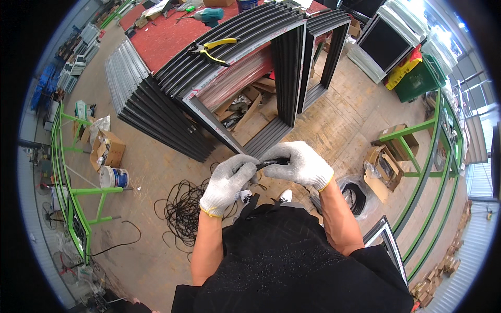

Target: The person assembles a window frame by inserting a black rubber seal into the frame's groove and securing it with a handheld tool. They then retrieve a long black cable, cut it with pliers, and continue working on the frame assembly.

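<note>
Both my hands wear light grey knit work gloves and meet in front of my body. My left hand (227, 183) is closed, pinching one end of a short black piece, seemingly a rubber strip (273, 162). My right hand (301, 164) grips the same strip from the other side, fingers curled around it. Just beyond my hands stands a row of dark window frames (286, 78), upright and packed together. Pliers with yellow handles (218, 46) lie on top of the frames. A tangled heap of thin black strip (183, 213) lies on the floor to the left of my legs.
A red-topped table (156, 48) behind the frames carries a teal power drill (210, 16). Green metal racks (102, 191) stand at the left, with a white bucket (112, 177) and a cardboard box (110, 148). At the right are an opened carton (383, 169) and a green bin (420, 78).
</note>
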`<state>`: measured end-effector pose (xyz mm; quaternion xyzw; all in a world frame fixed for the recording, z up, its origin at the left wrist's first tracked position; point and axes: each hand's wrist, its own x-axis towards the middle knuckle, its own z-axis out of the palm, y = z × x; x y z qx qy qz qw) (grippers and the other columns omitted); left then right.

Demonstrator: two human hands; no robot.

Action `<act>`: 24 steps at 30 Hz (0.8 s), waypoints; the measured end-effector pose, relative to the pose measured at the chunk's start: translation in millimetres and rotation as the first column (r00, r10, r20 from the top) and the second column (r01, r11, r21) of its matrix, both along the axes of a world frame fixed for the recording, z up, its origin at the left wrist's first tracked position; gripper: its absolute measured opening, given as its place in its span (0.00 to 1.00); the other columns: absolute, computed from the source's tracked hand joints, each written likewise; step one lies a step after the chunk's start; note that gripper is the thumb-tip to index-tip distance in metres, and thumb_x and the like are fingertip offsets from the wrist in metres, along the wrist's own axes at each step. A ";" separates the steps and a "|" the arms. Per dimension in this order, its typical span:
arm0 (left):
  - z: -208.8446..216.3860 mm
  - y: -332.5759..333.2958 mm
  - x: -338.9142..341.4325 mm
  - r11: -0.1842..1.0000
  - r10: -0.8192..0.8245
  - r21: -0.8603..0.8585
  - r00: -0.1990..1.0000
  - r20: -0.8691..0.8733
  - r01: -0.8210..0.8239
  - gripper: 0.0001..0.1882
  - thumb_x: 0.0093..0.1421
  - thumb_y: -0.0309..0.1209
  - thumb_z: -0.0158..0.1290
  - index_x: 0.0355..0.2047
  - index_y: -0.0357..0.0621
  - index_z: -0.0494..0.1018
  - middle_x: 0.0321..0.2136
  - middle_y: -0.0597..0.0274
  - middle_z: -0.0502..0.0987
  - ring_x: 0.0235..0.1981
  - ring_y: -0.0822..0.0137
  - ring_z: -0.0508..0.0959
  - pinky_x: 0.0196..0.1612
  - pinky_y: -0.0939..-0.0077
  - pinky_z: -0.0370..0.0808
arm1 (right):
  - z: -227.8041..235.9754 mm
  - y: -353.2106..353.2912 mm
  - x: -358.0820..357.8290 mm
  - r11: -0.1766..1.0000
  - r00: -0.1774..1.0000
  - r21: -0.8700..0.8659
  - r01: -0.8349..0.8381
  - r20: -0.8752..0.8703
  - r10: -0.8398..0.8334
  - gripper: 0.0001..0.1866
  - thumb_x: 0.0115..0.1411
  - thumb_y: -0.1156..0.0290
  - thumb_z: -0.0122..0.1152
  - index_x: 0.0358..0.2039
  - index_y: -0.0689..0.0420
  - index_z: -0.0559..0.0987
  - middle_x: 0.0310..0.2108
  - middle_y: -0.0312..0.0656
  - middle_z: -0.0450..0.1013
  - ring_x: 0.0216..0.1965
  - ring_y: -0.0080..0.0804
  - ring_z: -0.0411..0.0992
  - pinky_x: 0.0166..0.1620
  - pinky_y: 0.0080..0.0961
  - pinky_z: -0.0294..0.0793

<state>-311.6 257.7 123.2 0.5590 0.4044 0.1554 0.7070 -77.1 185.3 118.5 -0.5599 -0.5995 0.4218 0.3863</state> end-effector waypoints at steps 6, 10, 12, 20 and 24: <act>-3.7 -6.7 -0.5 0.998 0.066 0.012 0.998 -0.015 -0.066 0.15 0.75 0.35 0.54 0.51 0.36 0.79 0.30 0.63 0.82 0.28 0.77 0.75 0.31 0.80 0.72 | -4.8 -1.5 -5.1 0.988 0.998 0.145 0.048 0.030 -0.053 0.14 0.56 0.72 0.76 0.44 0.56 0.89 0.38 0.42 0.86 0.40 0.37 0.84 0.46 0.31 0.82; -6.0 -1.4 -1.0 0.997 0.035 0.080 0.990 -0.135 -0.025 0.16 0.73 0.36 0.56 0.48 0.34 0.81 0.30 0.62 0.82 0.30 0.74 0.78 0.35 0.75 0.75 | -13.0 0.3 -12.6 0.946 0.987 0.321 0.048 0.132 -0.095 0.13 0.52 0.74 0.78 0.40 0.54 0.89 0.37 0.41 0.84 0.41 0.41 0.82 0.46 0.34 0.82; -5.9 3.4 -3.7 0.985 -0.039 0.153 0.971 -0.235 0.076 0.16 0.72 0.36 0.57 0.46 0.33 0.82 0.30 0.61 0.82 0.31 0.72 0.79 0.37 0.72 0.76 | -15.3 1.2 -18.2 0.931 0.978 0.365 0.009 0.193 -0.085 0.10 0.52 0.72 0.78 0.36 0.53 0.87 0.38 0.40 0.81 0.44 0.44 0.80 0.48 0.38 0.81; -4.2 -0.6 -19.5 0.874 0.112 0.485 0.965 -0.236 0.017 0.14 0.69 0.34 0.56 0.46 0.33 0.81 0.34 0.47 0.83 0.35 0.56 0.85 0.42 0.65 0.79 | -1.5 50.8 -8.5 0.924 0.970 0.380 0.047 0.202 -0.133 0.23 0.55 0.63 0.77 0.50 0.58 0.85 0.43 0.49 0.83 0.44 0.47 0.83 0.51 0.38 0.82; 0.1 1.7 -32.4 0.916 0.101 0.401 0.959 -0.266 0.015 0.15 0.69 0.34 0.56 0.49 0.34 0.80 0.36 0.44 0.83 0.37 0.51 0.85 0.44 0.64 0.79 | 31.4 152.3 7.1 0.880 0.861 0.474 0.022 0.438 -0.257 0.35 0.55 0.60 0.74 0.61 0.60 0.78 0.58 0.58 0.77 0.57 0.54 0.78 0.61 0.44 0.77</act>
